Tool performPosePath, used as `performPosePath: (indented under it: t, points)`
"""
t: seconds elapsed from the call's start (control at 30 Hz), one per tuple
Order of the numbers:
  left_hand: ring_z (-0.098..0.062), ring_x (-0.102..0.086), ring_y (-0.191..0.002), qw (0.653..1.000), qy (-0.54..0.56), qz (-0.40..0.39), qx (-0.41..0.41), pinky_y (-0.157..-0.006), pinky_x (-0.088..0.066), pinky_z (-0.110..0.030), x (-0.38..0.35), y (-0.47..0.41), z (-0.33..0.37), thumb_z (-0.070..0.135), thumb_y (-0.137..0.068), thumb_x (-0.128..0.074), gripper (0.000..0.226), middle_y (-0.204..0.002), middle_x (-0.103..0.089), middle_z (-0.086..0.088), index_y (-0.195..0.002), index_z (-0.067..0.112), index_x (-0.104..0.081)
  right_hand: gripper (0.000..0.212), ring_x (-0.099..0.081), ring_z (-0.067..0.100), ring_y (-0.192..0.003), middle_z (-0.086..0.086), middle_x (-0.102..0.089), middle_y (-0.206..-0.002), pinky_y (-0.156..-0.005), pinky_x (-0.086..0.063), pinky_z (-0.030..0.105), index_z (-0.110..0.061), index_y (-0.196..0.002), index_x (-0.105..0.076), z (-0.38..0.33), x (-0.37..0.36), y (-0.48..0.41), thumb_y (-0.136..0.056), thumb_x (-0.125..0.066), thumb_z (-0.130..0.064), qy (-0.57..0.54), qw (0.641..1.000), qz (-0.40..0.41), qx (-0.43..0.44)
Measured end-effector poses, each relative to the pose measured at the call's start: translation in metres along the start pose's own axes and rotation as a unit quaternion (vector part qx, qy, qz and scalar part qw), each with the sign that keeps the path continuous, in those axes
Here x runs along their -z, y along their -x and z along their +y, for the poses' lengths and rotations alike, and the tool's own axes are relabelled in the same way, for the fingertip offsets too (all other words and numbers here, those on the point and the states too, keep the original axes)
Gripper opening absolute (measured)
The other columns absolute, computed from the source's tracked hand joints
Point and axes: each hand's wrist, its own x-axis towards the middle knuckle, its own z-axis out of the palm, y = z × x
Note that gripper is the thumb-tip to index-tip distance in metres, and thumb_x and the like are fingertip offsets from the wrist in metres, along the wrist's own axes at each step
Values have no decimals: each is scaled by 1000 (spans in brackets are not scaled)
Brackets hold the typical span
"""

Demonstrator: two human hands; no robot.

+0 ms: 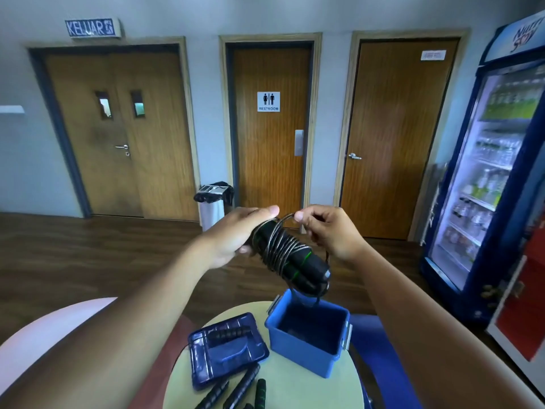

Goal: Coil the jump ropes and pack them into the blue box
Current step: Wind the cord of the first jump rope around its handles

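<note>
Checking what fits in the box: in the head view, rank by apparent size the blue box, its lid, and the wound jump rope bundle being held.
1. Blue box.
2. Lid, close behind.
3. Jump rope bundle, though it is held nearer the camera, so its true size is unsure.

Blue box point(306, 346) left open-topped on round table point(295, 388), interior unobstructed from above. Approach from left narrowed by lid point(227, 349) lying just beside. Near table edge crowded by loose handles point(241, 388). Right side bounded by fridge point(483, 178).
</note>
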Motion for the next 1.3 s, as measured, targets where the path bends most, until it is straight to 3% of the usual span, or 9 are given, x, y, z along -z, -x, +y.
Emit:
performPosePath:
  t: [0.13,0.27,0.47,0.6,0.73,0.93,1.03,1.17,1.3]
  points:
    - [-12,-34,-44,995,93,24,0,-36,-20,-19,-22,-17,12,47,-89,-63,37,-61,-44,-3,-64,20,-60,24,-64,16,-66,1,-70,-70,-70,-51,34,-6,-81,-65,24,10,6,-99,-59,-21,68,997,-19,31]
    - [-13,-36,-40,980,157,109,63,-43,-18,-24,-46,-38,19,50,-91,-66,41,-59,-51,-1,-60,23,-63,41,-49,0,-37,-1,-56,-52,-49,-43,19,-11,-74,-52,52,0,9,-108,-29,-5,101,990,-59,-74]
    - [-19,-55,-47,933,171,269,165,-40,-39,-23,-56,-78,-7,57,-77,-80,62,-121,-60,-8,-119,16,-61,19,-51,11,-51,-4,-59,-69,-49,-43,21,-15,-103,-60,69,0,1,-107,-43,-22,55,986,-114,-105]
    - [-21,-62,-50,931,84,332,124,-45,-51,-26,-66,-91,-19,58,-84,-72,50,-97,-60,-4,-103,13,-64,19,-66,19,-69,4,-69,-84,-64,-54,34,-17,-96,-56,75,6,-4,-104,-40,-20,245,950,-169,-93]
    - [-20,-60,-44,919,-36,381,98,-46,-51,-29,-62,-99,-26,58,-91,-64,53,-73,-58,-6,-93,5,-63,33,-65,37,-93,11,-68,-103,-74,-49,41,-13,-110,-60,70,17,0,-107,-37,-37,448,885,-128,-11]
    - [-13,-53,-36,921,-170,299,185,-35,-37,-21,-62,-116,-27,61,-91,-61,57,-65,-57,-5,-102,5,-65,22,-65,31,-91,4,-65,-105,-73,-53,44,-16,-110,-66,71,50,-7,-103,-50,-30,511,837,-27,194]
    - [-11,-43,-39,923,-198,218,249,-35,-30,-19,-65,-120,-17,61,-91,-60,53,-52,-47,0,-101,9,-64,35,-64,28,-93,2,-62,-108,-72,-55,44,-19,-112,-64,70,58,-9,-103,-38,-40,481,855,-10,197]
    - [-10,-31,-38,946,-162,158,232,-35,-19,-19,-67,-121,-8,57,-94,-58,54,-66,-44,-3,-108,5,-60,30,-64,24,-89,-1,-61,-104,-78,-55,46,-23,-111,-54,64,70,-15,-106,-32,-44,302,942,-63,128]
    - [-8,-28,-44,969,-34,142,199,-41,-19,-22,-63,-113,-8,51,-93,-65,50,-80,-48,-3,-110,5,-54,20,-63,7,-74,-6,-65,-83,-66,-52,28,-20,-104,-56,66,78,-20,-107,-41,-33,195,971,-92,102]
